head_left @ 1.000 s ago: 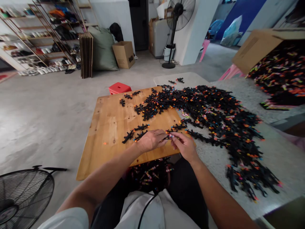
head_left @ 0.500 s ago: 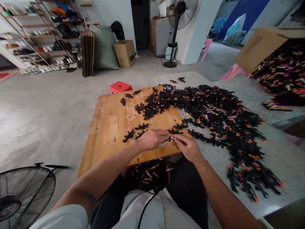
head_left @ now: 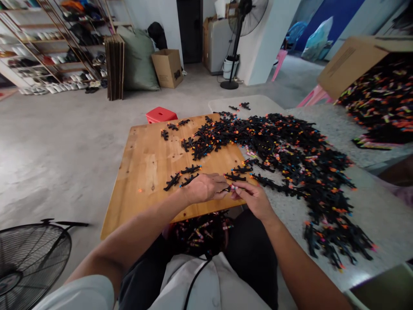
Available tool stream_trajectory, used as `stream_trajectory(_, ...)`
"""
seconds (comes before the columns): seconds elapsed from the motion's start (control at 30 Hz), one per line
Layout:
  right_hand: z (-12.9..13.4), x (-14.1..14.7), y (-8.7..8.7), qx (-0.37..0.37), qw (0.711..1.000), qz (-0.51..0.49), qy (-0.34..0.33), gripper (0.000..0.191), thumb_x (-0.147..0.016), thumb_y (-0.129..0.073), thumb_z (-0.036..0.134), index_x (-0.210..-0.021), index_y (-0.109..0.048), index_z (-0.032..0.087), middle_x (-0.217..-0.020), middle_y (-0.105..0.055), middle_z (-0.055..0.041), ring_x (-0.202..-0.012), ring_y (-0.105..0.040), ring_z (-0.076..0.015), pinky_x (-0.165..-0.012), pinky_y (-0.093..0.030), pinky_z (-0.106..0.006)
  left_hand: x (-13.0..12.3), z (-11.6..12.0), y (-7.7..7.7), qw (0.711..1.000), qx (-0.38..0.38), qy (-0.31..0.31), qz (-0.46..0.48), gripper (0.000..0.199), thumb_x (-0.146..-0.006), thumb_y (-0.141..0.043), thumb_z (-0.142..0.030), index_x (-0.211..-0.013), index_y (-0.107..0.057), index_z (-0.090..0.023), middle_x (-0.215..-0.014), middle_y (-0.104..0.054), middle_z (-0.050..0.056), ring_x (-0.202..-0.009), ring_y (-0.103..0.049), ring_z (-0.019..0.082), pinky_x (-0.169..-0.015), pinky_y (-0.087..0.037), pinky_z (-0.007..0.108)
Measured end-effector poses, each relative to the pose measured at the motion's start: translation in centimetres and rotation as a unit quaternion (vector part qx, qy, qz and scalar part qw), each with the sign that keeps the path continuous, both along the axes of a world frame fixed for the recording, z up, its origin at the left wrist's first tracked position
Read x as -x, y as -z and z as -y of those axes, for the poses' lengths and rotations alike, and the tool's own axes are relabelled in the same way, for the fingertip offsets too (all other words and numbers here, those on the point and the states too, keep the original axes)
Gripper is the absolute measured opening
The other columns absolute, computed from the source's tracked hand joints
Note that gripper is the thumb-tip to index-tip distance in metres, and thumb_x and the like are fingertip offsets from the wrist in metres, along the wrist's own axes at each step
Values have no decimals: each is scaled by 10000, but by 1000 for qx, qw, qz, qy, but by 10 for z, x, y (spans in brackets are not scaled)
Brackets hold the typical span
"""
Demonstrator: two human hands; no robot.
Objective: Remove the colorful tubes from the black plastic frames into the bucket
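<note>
My left hand [head_left: 206,188] is closed, palm down, over the near edge of the wooden board. Its fingers grip a black toy gun, mostly hidden, with only a dark end showing at the fingertips. My right hand [head_left: 256,200] meets it from the right, thumb and fingers pinching a small white-and-pink piece [head_left: 233,187] against that end. Beyond the hands lie loose black toy guns [head_left: 235,177] with orange and blue tips. Several more toy guns [head_left: 172,181] rest on the board left of my left hand.
A large heap of toy guns [head_left: 277,133] spreads from the wooden board [head_left: 129,172] over the grey table [head_left: 280,228]. Below the board's edge, a container of small parts [head_left: 200,234] sits between the legs. A tipped carton [head_left: 351,60], a red stool [head_left: 161,114] and a floor fan [head_left: 32,258] stand around.
The view has shifted slightly, so the scene sits a little further left. Both hands stay together at the same spot, with only a slight movement of the right fingers.
</note>
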State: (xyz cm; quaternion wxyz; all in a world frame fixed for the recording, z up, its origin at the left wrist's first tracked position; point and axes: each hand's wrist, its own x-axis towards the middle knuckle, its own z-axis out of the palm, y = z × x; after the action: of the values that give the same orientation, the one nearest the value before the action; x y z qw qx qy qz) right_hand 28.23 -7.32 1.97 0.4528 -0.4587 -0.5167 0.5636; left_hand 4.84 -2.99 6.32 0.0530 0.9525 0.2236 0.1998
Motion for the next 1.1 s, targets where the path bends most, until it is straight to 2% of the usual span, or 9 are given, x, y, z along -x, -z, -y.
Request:
stream_trajectory(0.17, 4, -4, -3, -89, 992, 92, -10, 290, -941, -709, 437, -1150, -799, 256, -1028, -796, -79, -835, -775, -229, -826, -658, -398, -3, 4, 3, 999, 28, -21, 6, 304, -1065, -437, -307, -1007, -707, -179, -919, -706, 64, -888, -677, 169, -811, -518, 256)
stream_trajectory(0.33, 8, -5, -4, -213, 959, 183, -40, 260, -1004, -616, 344, -1183, -786, 263, -1051, -795, -79, -890, -768, -224, -842, -648, -370, 0, 10, 12, 995, 94, -24, 30, 291, -1061, -437, -287, -967, -690, -177, -897, -687, 45, -797, -659, 139, -730, -492, 231)
stream_trajectory(0.4, 9, -5, -3, -207, 959, 187, -51, 262, -1012, -603, 336, -1188, -781, 261, -1031, -798, -74, -872, -770, -217, -833, -650, -363, 3, 12, 14, 994, 108, -16, 27, 277, -1059, -441, -289, -986, -686, -182, -897, -684, 40, -790, -658, 135, -724, -484, 226)
stream_trajectory(0.6, 10, -8, 0, -68, 986, 130, -85, 289, -959, -680, 445, -1149, -791, 257, -940, -808, -58, -801, -779, -234, -787, -665, -381, 9, 10, 12, 995, 96, 15, -22, 303, -1058, -448, -350, -941, -674, -186, -881, -671, 51, -799, -661, 156, -716, -475, 238)
stream_trajectory(0.73, 13, -6, 1, -48, 989, 118, -77, 299, -943, -699, 464, -1128, -798, 252, -918, -803, -61, -783, -771, -232, -787, -652, -385, 10, 11, 7, 987, 156, 38, -7, 312, -1070, -419, -337, -979, -675, -184, -899, -670, 59, -815, -668, 154, -737, -482, 234)
stream_trajectory(0.9, 14, -1, 5, 4, 998, 23, -63, 290, -922, -726, 466, -1091, -790, 239, -871, -786, -52, -668, -742, -205, -670, -644, -355, 10, 14, 1, 971, 234, 41, 32, 319, -1079, -411, -341, -1025, -677, -173, -923, -677, 71, -826, -672, 160, -747, -489, 237)
stream_trajectory(1.0, 15, 0, 4, -28, 995, 70, -58, 278, -949, -694, 448, -1108, -786, 240, -870, -787, -57, -703, -752, -216, -704, -645, -367, 10, 16, 2, 970, 239, 27, 29, 331, -1080, -409, -346, -1010, -678, -168, -899, -667, 72, -799, -659, 158, -725, -485, 238)
stream_trajectory(1.1, 18, 1, -1, -134, 976, 162, -60, 242, -997, -626, 374, -1137, -783, 255, -949, -793, -67, -823, -766, -228, -806, -635, -382, 11, 18, 6, 968, 247, 30, 28, 323, -1078, -407, -340, -1035, -675, -164, -926, -670, 79, -816, -664, 160, -733, -493, 238)
